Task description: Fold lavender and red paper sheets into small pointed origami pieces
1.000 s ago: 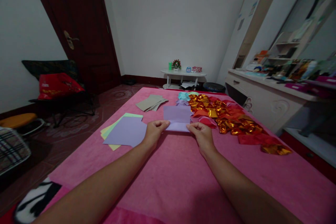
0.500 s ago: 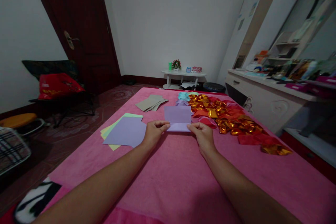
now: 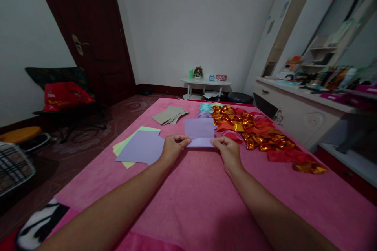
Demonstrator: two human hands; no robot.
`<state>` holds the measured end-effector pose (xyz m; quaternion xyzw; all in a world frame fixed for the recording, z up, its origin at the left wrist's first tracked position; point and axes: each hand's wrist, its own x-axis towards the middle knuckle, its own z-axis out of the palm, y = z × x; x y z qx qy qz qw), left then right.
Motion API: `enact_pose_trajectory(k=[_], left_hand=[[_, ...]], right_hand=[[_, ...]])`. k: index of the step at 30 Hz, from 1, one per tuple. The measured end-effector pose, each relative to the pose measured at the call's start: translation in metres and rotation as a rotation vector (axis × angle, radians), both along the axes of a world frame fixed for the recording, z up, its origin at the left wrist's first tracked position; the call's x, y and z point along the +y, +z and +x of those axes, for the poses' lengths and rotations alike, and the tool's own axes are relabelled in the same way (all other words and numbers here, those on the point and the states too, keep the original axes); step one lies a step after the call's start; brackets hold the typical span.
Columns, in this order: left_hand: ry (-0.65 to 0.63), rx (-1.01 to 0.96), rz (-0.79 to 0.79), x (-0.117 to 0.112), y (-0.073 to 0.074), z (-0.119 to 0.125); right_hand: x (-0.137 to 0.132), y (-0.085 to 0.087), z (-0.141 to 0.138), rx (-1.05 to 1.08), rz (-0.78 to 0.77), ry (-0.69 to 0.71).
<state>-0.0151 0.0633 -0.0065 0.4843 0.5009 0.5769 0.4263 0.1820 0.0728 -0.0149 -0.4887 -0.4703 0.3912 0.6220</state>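
Observation:
A sheet of purple paper [image 3: 199, 128] lies in front of me, its near part folded over into a flat strip. My left hand [image 3: 174, 147] pinches the left end of that fold, and my right hand [image 3: 226, 150] pinches the right end. Beside my left forearm is a loose stack of coloured paper, a purple sheet [image 3: 140, 147] on top with green and yellow edges showing below. Farther back sits a fanned pile of grey paper [image 3: 169, 115]. Gold foil pieces [image 3: 256, 141], folded and crinkled, spread out to the right of my right hand among red ones.
A pink cloth [image 3: 188, 200] covers the surface under my arms. Light blue folded paper [image 3: 206, 107] sits at its far edge. A white dresser [image 3: 297, 106] stands right, a chair with a red bag [image 3: 67, 96] left, and a small white table [image 3: 206, 82] by the wall.

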Motion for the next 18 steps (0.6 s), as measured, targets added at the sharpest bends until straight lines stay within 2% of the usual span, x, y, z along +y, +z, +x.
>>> enact_pose_trajectory(k=[18], left_hand=[[0.002, 0.033, -0.004, 0.0044, -0.0023, -0.0007]], right_hand=[[0.0008, -0.0030, 0.0008, -0.093, 0.015, -0.007]])
